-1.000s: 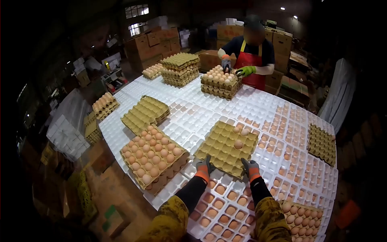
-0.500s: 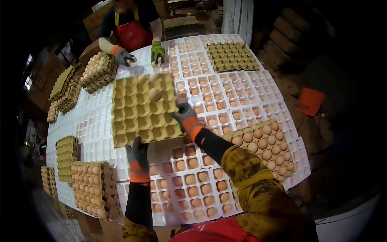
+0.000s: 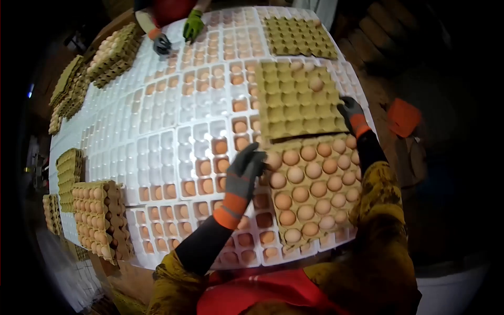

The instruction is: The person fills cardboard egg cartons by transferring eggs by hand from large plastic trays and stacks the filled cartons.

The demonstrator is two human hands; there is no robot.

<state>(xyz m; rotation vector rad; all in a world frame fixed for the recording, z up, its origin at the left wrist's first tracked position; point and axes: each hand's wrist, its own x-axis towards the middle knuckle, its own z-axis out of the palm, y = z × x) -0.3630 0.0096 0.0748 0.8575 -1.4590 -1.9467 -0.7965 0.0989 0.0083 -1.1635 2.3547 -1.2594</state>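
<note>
A mostly bare pulp egg tray point(image 3: 299, 107) with a few eggs near its far edge lies toward the right of the table. My right hand point(image 3: 352, 114), in a grey and orange glove, grips its right edge. My left hand point(image 3: 245, 170) is off that tray, its fingers stretched out and holding nothing. They are beside the left corner of a pulp tray filled with brown eggs point(image 3: 313, 189); whether they touch it I cannot tell. The filled tray sits directly on my side of the bare one.
White plastic trays point(image 3: 157, 152) cover the table, some pockets holding eggs. Stacked egg trays stand at the near left point(image 3: 100, 215) and far left point(image 3: 113, 55). Another pulp tray point(image 3: 299, 37) lies at the far right. Across the table are another person's gloved hands point(image 3: 193, 26).
The mostly bare tray has moved from the middle to the right, beyond the filled tray. My left hand has let go of it. The view has shifted, and the other person's hands have moved.
</note>
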